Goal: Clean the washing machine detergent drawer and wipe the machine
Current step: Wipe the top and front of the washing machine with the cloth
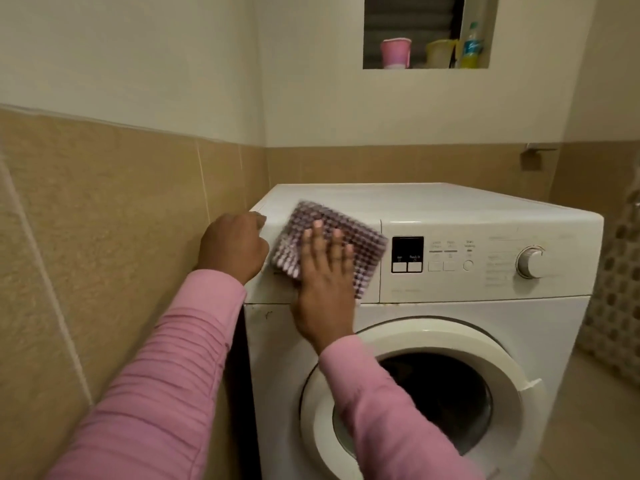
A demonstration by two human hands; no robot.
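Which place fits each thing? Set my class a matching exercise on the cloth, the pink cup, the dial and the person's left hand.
Things
1 cloth
2 pink cup
3 dial
4 left hand

Places
a in the wall niche
b right end of the control panel
c top left corner of the washing machine
d flat on the drawer front, under the right hand

Pairs: 1-d, 2-a, 3-b, 4-c

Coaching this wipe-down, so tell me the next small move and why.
Probably slide the checked purple-and-white cloth rightward: the right hand presses it flat on the drawer front of the white washing machine, and the control panel beside it lies uncovered.
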